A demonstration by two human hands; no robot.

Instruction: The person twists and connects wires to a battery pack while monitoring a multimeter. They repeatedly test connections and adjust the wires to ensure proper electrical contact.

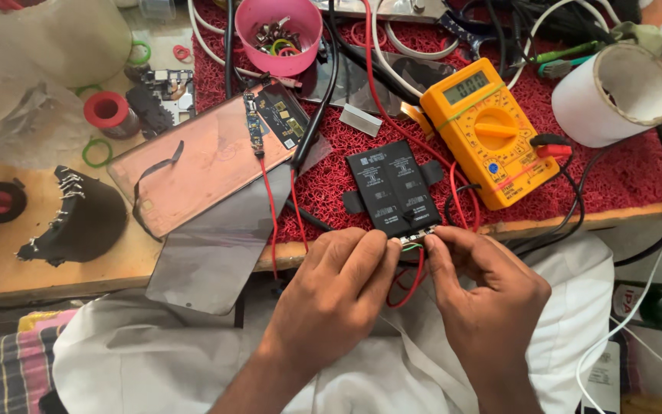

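One black battery (394, 188), one yellow multimeter (489, 130), one pink bowl (278, 31), two hands (339, 295), one tape roll (614, 93)

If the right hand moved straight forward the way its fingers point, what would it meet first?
Probably the flat black battery pack: the right hand points up-left, fingertips already at its near edge, beside the left hand. Depth is hard to judge.

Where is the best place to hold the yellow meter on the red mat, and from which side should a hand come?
Probably grip the yellow meter across its two long edges, near the top by the display, coming from above. The body is flat and lies face up on the red mat, and red and black wires plug in at its lower right side.
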